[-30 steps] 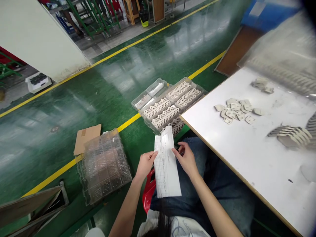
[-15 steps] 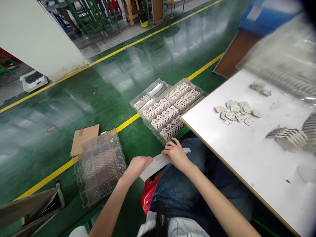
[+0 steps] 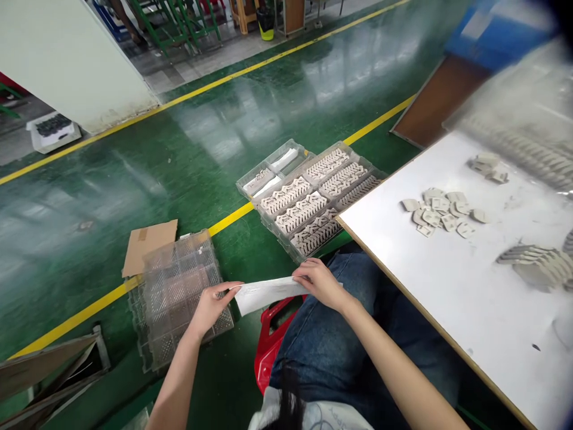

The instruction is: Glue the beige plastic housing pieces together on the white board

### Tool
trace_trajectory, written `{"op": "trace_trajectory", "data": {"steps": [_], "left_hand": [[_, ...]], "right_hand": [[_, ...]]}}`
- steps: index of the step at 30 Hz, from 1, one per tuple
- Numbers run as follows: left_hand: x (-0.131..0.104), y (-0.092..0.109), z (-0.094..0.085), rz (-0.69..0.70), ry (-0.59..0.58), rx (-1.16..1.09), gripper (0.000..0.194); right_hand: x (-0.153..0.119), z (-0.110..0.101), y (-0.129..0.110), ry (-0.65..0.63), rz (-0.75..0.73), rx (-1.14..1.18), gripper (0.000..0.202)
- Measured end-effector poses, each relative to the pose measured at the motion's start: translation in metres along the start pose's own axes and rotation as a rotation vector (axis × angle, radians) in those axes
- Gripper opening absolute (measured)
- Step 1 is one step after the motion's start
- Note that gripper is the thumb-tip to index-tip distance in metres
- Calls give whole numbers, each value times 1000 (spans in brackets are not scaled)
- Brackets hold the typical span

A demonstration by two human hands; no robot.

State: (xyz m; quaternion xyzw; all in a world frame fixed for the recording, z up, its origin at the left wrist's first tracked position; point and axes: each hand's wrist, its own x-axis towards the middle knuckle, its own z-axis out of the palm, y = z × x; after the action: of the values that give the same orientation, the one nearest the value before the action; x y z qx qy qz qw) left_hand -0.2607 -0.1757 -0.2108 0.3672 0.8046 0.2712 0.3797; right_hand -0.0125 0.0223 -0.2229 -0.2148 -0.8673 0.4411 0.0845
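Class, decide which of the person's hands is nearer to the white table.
Right. The right hand is just left of the table, near its corner; the left hand is farther left, at the left end of the paper.

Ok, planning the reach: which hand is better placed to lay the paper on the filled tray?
Probably the right hand: it holds the paper close to the filled tray; the left hand is farther away.

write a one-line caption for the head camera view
Left hand and right hand hold a white sheet between them, beside a white table scattered with pale pieces.
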Motion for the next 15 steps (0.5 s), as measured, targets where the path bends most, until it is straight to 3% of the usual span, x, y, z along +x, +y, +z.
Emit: {"op": "trace_trajectory", "data": {"steps": [6,8,12,15], "left_hand": [[1,-9,27,-97,1,-247,46],[7,-19,33,-148,97,-308,46],[32,-43,37,-249,404,-452,41],[58,-49,52,-311,514,-556,35]], "right_hand": [[6,-21,8,28,39,141,16],[5,-20,9,141,72,123,15],[-9,-11,5,412,143,82,27],[-32,2,1,491,177,92,25]]}}
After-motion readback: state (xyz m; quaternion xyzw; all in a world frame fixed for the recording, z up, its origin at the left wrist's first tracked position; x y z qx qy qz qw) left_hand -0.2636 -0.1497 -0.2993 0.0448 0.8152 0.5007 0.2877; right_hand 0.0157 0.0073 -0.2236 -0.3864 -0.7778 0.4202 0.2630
